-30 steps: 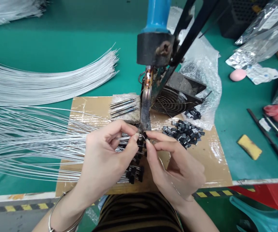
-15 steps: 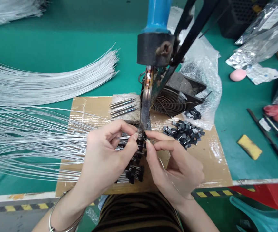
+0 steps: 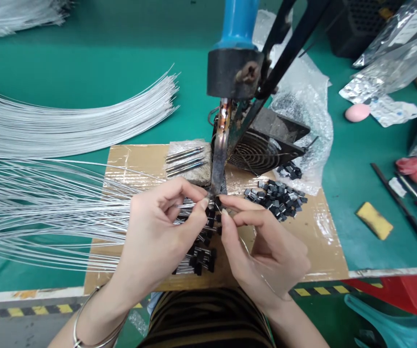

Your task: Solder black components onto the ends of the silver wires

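Wire (image 3: 188,206) runs left-right in left hand (image 3: 157,237) pinch, meeting small black part (image 3: 217,203) pinched by right hand (image 3: 266,251), both directly under soldering tip (image 3: 217,186).

Pinched part (image 3: 215,204) — too small to tell

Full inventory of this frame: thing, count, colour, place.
thin wire leads: many, silver-white, fanned at left
small square components: a pile, black, right part of the taped cardboard sheet
soldering iron with blue handle: one, fixed above centre
fan grille: one, black, behind iron
metal pins: several, grey, on sponge block
yellow sponge: one, right
pink egg-shaped object: one, far right
left hand: pinching a wire under the iron tip
right hand: pinching a component lead, fingertips meeting the left's
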Demonstrator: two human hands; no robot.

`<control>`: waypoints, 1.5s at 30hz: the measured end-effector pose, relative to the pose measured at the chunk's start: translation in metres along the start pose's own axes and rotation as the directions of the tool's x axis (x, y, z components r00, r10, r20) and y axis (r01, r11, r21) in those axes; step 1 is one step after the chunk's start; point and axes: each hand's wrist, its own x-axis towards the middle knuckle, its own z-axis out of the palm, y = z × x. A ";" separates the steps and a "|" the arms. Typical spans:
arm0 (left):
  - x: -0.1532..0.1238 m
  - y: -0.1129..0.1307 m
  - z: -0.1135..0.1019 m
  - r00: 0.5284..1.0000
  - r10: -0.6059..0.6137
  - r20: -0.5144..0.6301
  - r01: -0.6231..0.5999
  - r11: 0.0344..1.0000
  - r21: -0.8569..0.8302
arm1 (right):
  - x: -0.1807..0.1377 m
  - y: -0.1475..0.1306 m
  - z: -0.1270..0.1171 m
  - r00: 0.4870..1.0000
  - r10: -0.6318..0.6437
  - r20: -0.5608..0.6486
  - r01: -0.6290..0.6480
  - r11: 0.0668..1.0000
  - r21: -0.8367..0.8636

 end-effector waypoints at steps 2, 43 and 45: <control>0.000 0.000 0.000 1.000 0.002 0.001 -0.002 1.000 0.000 | 0.000 0.000 0.000 1.000 -0.002 0.002 0.002 1.000 -0.003; -0.003 0.001 0.002 0.999 0.037 0.009 -0.037 0.999 0.023 | 0.001 0.002 0.001 0.999 -0.046 -0.005 0.045 0.998 -0.045; -0.004 0.000 0.002 0.999 0.039 0.010 -0.039 0.999 0.016 | 0.002 0.002 0.001 0.999 -0.049 -0.004 0.049 0.997 -0.053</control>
